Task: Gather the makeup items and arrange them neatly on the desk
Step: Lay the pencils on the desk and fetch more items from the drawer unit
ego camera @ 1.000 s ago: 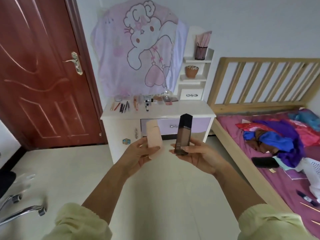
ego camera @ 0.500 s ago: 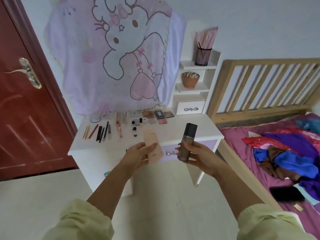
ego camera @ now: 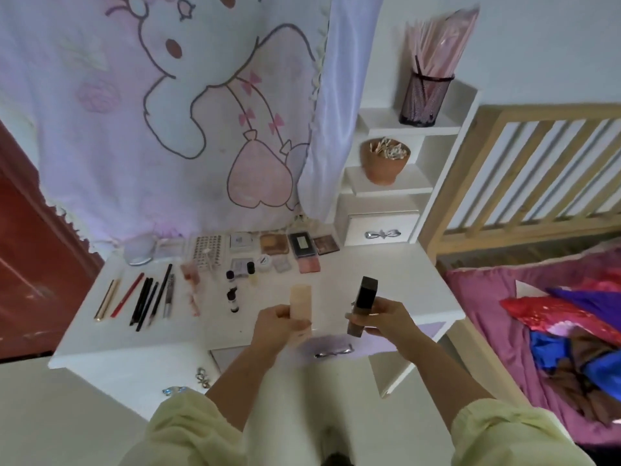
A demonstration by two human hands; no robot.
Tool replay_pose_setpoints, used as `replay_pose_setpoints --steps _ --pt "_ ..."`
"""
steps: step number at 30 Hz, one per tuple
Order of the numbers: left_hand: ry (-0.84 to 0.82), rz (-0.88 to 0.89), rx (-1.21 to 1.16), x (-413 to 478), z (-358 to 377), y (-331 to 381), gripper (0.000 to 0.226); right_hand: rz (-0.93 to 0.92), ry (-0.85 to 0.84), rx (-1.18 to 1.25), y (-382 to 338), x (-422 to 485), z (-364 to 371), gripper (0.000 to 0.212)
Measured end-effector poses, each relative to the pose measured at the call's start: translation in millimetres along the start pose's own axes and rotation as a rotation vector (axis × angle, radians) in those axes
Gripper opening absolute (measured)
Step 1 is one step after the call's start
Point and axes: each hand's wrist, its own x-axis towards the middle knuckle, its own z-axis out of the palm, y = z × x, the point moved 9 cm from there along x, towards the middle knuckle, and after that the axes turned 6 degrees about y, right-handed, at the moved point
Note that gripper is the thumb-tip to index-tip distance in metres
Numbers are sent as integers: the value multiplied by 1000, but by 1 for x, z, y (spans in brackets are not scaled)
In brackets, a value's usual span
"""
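Desk point(ego camera: 386, 277): pencils, vials, palettes already laid in rows. Outstanding: 2 items. Left hand point(ego camera: 277, 322) grasps peach bottle point(ego camera: 300, 302); right hand point(ego camera: 386, 319) grasps dark bottle point(ego camera: 364, 302).

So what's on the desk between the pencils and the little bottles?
In the head view, pinkish tubes, blurred, lie on the desk between the pencils and the little bottles.

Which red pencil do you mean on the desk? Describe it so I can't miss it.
Start at the white desk and look to its left end, where a row of pencils and brushes lies side by side. The red pencil is second from the left, between a gold stick and the black ones. It is the only red one there.
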Motion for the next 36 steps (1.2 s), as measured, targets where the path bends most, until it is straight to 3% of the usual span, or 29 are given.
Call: replay_pose_setpoints --steps 8,17,29,36 --pt "186 39 199 111 77 33 29 -45 -26 -149 -19 143 -26 30" --pt "248 117 249 192 152 54 3 -49 23 -180 -25 258 -52 38" --pt "172 335 367 210 202 67 28 -47 -72 -333 -18 297 -64 35" --pt "126 313 395 197 213 55 34 -66 -134 -493 -14 290 -73 40"
